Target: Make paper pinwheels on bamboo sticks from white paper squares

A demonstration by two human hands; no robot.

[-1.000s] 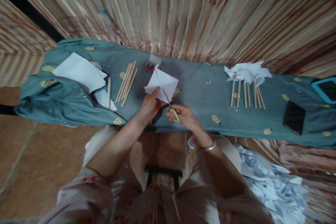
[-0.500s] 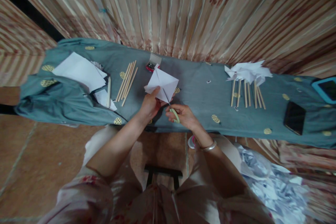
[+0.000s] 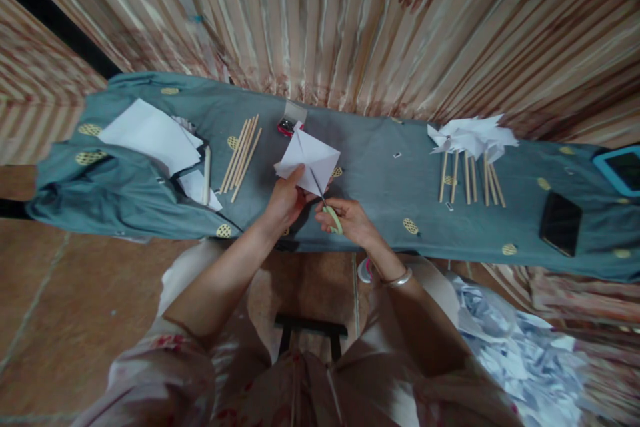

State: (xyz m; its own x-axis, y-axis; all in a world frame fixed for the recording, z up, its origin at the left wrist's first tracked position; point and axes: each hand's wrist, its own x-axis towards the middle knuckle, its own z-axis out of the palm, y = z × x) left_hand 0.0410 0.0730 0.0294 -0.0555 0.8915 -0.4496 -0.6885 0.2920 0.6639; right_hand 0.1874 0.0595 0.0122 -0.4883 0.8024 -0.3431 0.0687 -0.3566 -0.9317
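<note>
A white square of paper (image 3: 320, 152) with crease lines is held over the middle of the cloth-covered table. My left hand (image 3: 289, 198) grips it at the lower left, thumb on top and fingers beneath. In my right hand (image 3: 350, 219) are scissors (image 3: 333, 219) with light green handles. Their blades lie along a line running from the paper's near corner toward its centre. Just beyond the paper sits a small red box (image 3: 286, 127) with its clear lid raised, holding small dark items.
Left of the paper lie several wooden sticks (image 3: 241, 159), a white rod (image 3: 207, 177) and white sheets (image 3: 150, 137). To the right are paper pinwheels (image 3: 473, 138) on sticks, a dark phone (image 3: 561, 224) and a blue-framed device (image 3: 620, 170). A bag of crumpled paper (image 3: 520, 347) stands below.
Almost nothing differs. Both hands, the paper and the scissors keep the same position; the view has shifted very slightly.
</note>
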